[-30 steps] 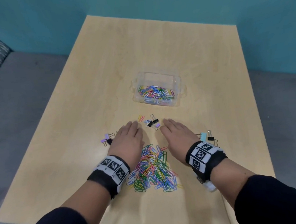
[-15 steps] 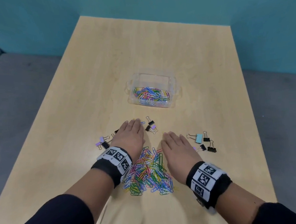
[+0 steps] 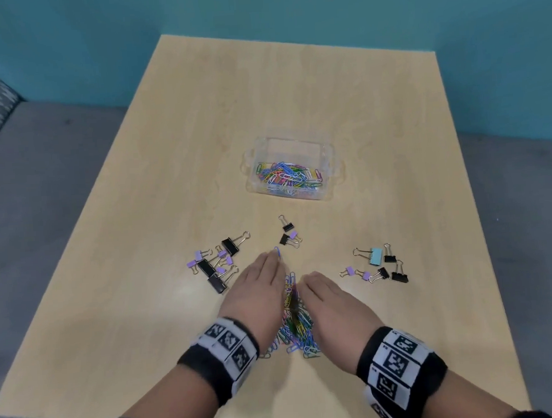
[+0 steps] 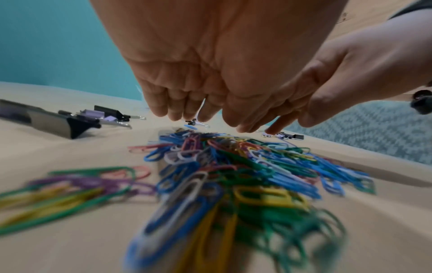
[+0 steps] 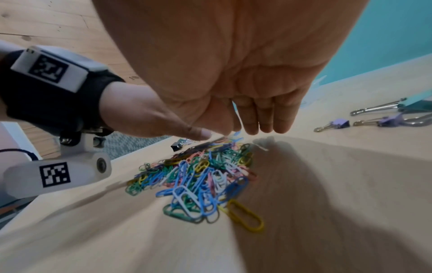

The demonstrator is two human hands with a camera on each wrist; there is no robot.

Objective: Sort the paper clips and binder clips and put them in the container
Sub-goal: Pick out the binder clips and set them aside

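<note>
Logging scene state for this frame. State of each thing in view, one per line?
Left hand: open, fingers straight, at the pile's left edge.
Right hand: open, at the pile's right edge.
Paper clip pile: loose on the table, between the hands.
Container: lidless, partly filled with paper clips.
Binder clips: three groups on the table, outside the container.

Even, soft light falls from above; a pale sheen sits on the table point(image 3: 183, 292) toward its near left corner. The head view is fairly sharp, its table edges bowed. Both wrist views are strongly warped; the nearest paper clips point(image 4: 210, 212) smear into blur. In the right wrist view a broad shadow point(image 5: 315, 184) darkens the table beneath the right hand point(image 5: 233, 73)
</note>
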